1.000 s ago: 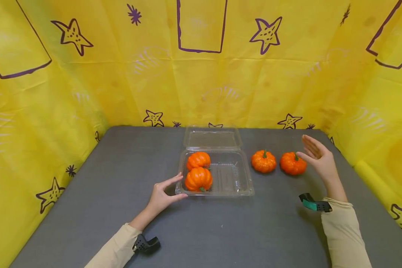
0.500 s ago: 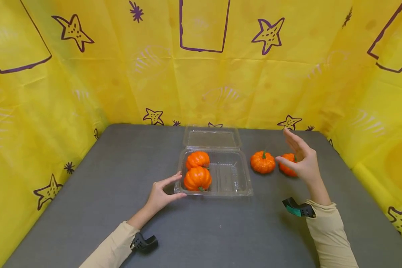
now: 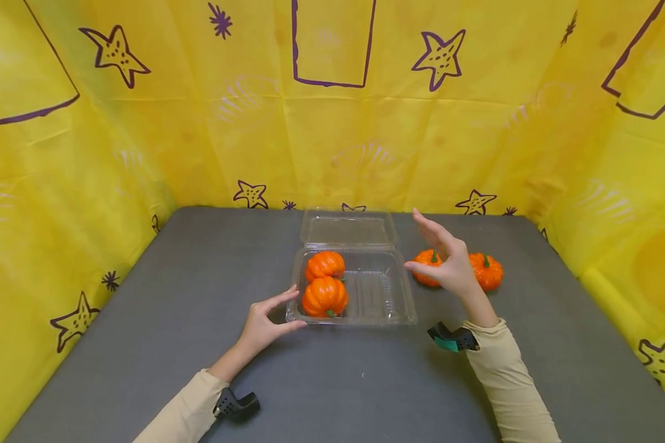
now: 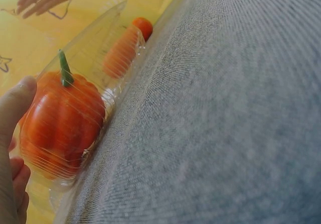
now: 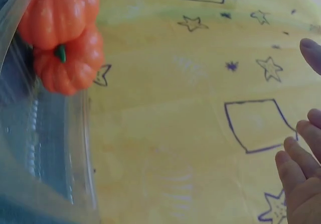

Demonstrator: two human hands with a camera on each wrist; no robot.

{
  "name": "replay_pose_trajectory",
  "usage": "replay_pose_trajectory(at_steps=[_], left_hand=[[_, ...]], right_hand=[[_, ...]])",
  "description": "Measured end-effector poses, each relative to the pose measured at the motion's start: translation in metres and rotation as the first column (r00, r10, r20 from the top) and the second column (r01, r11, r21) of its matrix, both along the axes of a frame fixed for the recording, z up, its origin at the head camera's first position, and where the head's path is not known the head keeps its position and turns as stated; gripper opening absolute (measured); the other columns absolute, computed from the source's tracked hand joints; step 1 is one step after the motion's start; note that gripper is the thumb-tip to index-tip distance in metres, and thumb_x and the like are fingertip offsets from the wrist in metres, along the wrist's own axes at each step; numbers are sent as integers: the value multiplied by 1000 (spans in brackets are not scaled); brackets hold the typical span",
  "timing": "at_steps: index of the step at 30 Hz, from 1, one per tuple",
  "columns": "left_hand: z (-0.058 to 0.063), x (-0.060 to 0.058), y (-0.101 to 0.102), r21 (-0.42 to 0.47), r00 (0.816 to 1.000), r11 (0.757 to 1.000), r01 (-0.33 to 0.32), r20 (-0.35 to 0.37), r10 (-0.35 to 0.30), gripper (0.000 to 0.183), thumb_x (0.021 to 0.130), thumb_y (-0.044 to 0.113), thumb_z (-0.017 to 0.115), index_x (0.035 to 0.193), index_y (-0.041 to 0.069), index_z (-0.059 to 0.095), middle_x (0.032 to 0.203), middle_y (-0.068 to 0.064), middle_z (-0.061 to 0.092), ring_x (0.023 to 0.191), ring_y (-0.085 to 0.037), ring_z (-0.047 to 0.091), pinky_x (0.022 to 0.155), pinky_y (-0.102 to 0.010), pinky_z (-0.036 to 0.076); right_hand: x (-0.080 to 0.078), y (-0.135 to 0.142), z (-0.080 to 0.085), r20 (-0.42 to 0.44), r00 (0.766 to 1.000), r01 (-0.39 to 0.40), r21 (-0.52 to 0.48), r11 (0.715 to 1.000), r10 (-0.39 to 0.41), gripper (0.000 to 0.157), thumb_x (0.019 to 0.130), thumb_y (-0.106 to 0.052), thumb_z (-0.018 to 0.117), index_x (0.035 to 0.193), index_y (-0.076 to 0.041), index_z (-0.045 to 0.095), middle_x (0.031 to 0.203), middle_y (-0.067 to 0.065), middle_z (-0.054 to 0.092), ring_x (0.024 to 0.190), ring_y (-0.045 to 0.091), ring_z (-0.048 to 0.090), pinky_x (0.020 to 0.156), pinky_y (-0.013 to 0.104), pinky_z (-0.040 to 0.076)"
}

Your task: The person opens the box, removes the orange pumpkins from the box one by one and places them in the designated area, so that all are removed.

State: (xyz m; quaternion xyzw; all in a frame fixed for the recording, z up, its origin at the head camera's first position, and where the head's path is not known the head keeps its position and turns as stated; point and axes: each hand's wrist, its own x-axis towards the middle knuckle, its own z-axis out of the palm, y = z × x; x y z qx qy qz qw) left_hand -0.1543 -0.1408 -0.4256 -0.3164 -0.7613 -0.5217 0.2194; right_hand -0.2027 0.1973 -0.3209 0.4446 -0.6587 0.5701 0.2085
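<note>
A clear plastic clamshell container point(image 3: 372, 295) lies on the grey table with its lid point(image 3: 348, 229) folded back. Two orange toy pumpkins, a front one point(image 3: 325, 298) and a back one point(image 3: 326, 264), sit in its left half. My left hand point(image 3: 261, 323) holds the container's front left corner between thumb and fingers. To the right of the container, my right hand point(image 3: 447, 263) hovers with thumb and fingers spread and nothing between them. It partly hides one loose pumpkin point(image 3: 424, 257); the other loose pumpkin point(image 3: 489, 272) stands just right of it.
The dark grey tabletop point(image 3: 332, 387) stretches around the container. Yellow cloth walls point(image 3: 332, 135) with printed stars enclose the left, right and back sides. Black wrist mounts sit on the left cuff point(image 3: 235, 406) and right cuff point(image 3: 454, 338).
My right hand has moved left, from over the far right pumpkin to beside the container, with nothing in it. The left hand keeps its place at the corner, and the pumpkins have not moved.
</note>
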Motion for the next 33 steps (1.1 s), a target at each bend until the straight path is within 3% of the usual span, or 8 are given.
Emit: replay_pose_trajectory(at_steps=[3,7,13,20,29,33], left_hand=[[1,0,-1,-7,1000,1000,1,4,-1,54,53,-8,81,101,-15,59,105,-28,57,99,-38,55,90,-22,37],[2,1,-1,-8,1000,1000,-7,13,7,54,53,-8,81,101,-15,59,105,-28,57,99,-39,55,91,-23,37],[1,1,-1,-8,1000,1000,-17,25,17,54,53,-6,82,102,-15,60,106,-26,57,99,-37,55,91,-23,37],[0,0,-1,-9,1000,1000,-6,28,6,54,54,-6,82,102,-15,59,106,-27,57,100,-36,55,91,-23,37],[0,-1,-1,4,1000,1000,17,-3,-17,53,52,-9,81,100,-15,59,103,-29,57,98,-39,55,90,-23,38],[0,-1,-1,3,1000,1000,14,-4,-14,53,52,-9,81,100,-15,59,103,-29,57,98,-38,55,91,-23,38]], right_hand=[[1,-20,4,-31,999,-9,41,999,10,75,56,23,72,122,21,37,133,19,39,124,34,32,97,42,29],[2,-47,4,-35,998,-50,64,997,52,76,51,29,70,119,23,37,132,22,40,120,41,33,95,46,30],[4,-74,-14,30,994,-112,158,981,108,72,59,19,73,122,17,40,130,27,39,117,40,38,94,43,34],[4,-85,-31,22,996,-90,250,964,87,68,62,9,76,122,13,45,124,33,41,116,33,44,90,45,38],[3,-92,-42,65,993,-111,312,944,96,61,63,7,76,116,16,47,117,32,48,106,39,50,91,40,38],[3,-93,-43,60,993,-120,342,932,106,51,68,11,71,113,18,47,110,31,53,96,42,54,88,42,41]])
